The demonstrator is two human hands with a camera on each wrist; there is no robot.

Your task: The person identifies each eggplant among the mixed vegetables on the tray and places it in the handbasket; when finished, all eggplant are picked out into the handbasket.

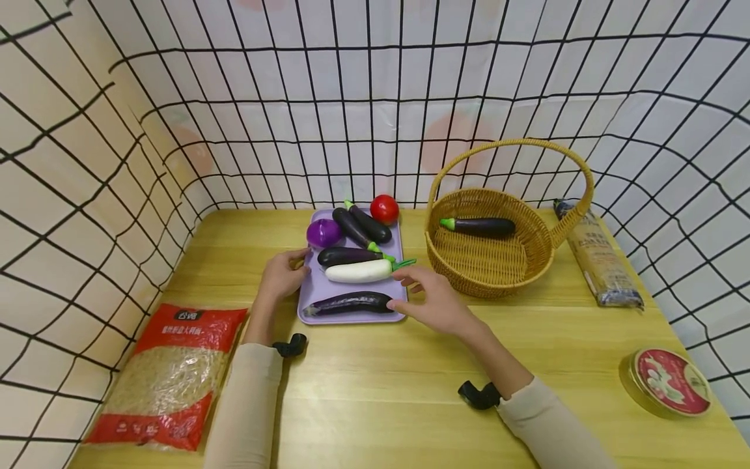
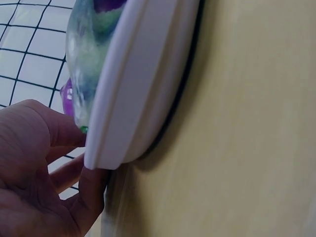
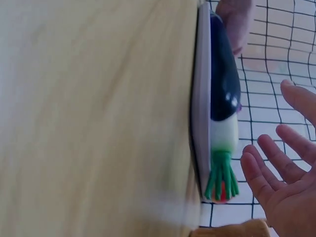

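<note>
On a lilac tray (image 1: 305, 286) lie a long dark eggplant (image 1: 351, 303), a white radish (image 1: 357, 271) with green leaves and several smaller eggplants. A round purple vegetable (image 1: 323, 233) and a red tomato (image 1: 384, 210) sit toward its back. My left hand (image 1: 284, 273) pinches the tray's left rim, its thumb and fingers at the edge (image 2: 123, 98). Just beyond the tray's right side hovers my right hand (image 1: 436, 301). Its fingers are spread and hold nothing; the right wrist view shows them apart from the radish leaves (image 3: 222, 173).
A wicker basket (image 1: 492, 283) with a tall handle stands right of the tray, holding one eggplant (image 1: 480, 227). Farther right lies a long plastic packet (image 1: 603, 260). A round red-lidded tub (image 1: 670, 382) is front right, a red pasta bag (image 1: 170, 378) front left. Black wire mesh surrounds the table.
</note>
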